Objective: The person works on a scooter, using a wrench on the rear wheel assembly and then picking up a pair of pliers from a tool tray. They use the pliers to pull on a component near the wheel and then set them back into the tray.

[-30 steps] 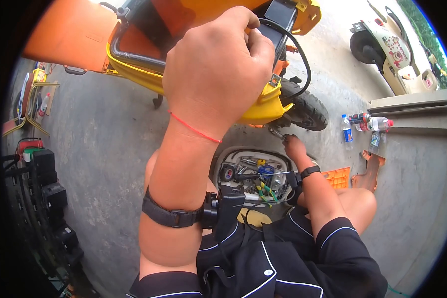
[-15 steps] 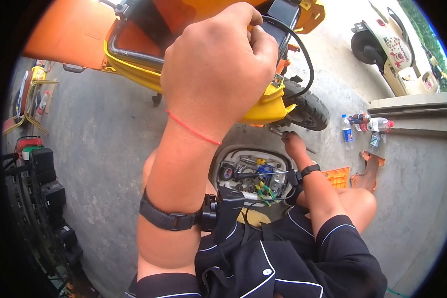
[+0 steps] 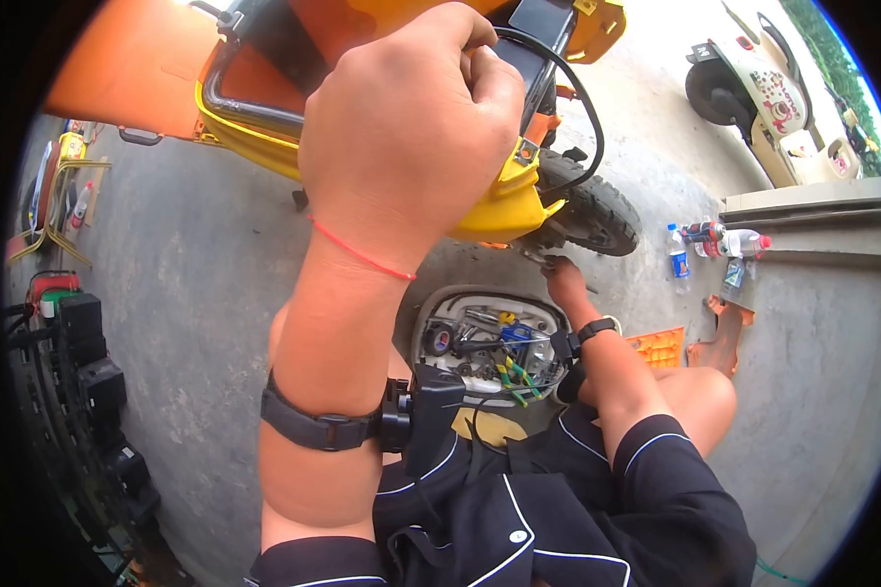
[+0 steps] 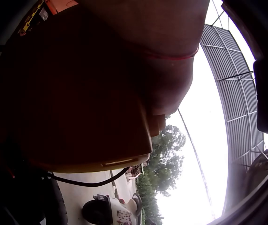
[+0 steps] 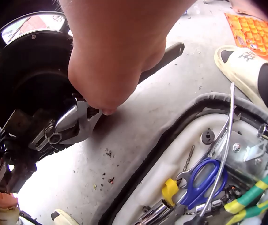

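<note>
My right hand (image 3: pixel 565 282) grips the handle of an adjustable wrench (image 5: pixel 73 125) low beside the rear wheel (image 3: pixel 602 217) of a yellow and orange vehicle (image 3: pixel 509 210). In the right wrist view, the wrench's head lies against dark metal parts beside the wheel, and its handle end sticks out past the hand. My left hand (image 3: pixel 411 127) is raised against the vehicle's rear body, its fingers curled in and a red cord round the wrist. I cannot tell whether those fingers hold anything, as the fingertips are hidden.
A padded tray (image 3: pixel 423 342) of tools stands between the legs, with blue-handled scissors (image 5: pixel 204 180) and green-yellow pliers (image 5: pixel 256 192). Several bottles (image 3: pixel 677 252) and an orange grid (image 3: pixel 661 347) lie on the right. A black cable (image 3: pixel 592 117) loops behind the vehicle. Behind stands a white scooter (image 3: pixel 783 103).
The head view has shifted slightly, so everything sits a little further left. My right hand stays on the wrench by the wheel; the left stays raised against the vehicle.
</note>
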Available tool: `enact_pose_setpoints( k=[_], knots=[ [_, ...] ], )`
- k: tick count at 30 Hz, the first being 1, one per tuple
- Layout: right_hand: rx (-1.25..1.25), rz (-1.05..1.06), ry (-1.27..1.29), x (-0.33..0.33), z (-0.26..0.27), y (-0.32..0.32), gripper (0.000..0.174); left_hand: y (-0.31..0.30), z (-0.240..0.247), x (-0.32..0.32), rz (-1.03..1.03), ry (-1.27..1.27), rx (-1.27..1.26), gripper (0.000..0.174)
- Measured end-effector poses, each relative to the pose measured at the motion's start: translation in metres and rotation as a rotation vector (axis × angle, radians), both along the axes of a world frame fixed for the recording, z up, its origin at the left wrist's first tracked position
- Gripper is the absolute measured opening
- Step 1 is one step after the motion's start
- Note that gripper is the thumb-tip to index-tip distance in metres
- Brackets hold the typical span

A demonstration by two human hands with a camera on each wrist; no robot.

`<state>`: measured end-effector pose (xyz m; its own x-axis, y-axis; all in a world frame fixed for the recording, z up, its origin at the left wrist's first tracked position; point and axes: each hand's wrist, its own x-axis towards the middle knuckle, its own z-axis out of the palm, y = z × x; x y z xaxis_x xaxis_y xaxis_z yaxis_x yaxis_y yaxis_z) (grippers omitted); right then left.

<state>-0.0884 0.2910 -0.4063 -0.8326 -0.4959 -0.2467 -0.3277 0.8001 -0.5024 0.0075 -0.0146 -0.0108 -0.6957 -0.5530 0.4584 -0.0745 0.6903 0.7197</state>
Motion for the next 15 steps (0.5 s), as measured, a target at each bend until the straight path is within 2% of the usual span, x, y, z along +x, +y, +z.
enact_pose_setpoints(
  k=[4,15],
  knots=[
    [-0.016,-0.072,-0.004,0.003,-0.004,-0.007,0.028,-0.001,-0.002,0.000,-0.004,0.022,-0.008,0.020],
    [-0.074,-0.031,0.132,-0.002,-0.017,-0.012,0.025,-0.002,-0.001,-0.002,0.021,0.014,0.057,0.021]
  ],
)
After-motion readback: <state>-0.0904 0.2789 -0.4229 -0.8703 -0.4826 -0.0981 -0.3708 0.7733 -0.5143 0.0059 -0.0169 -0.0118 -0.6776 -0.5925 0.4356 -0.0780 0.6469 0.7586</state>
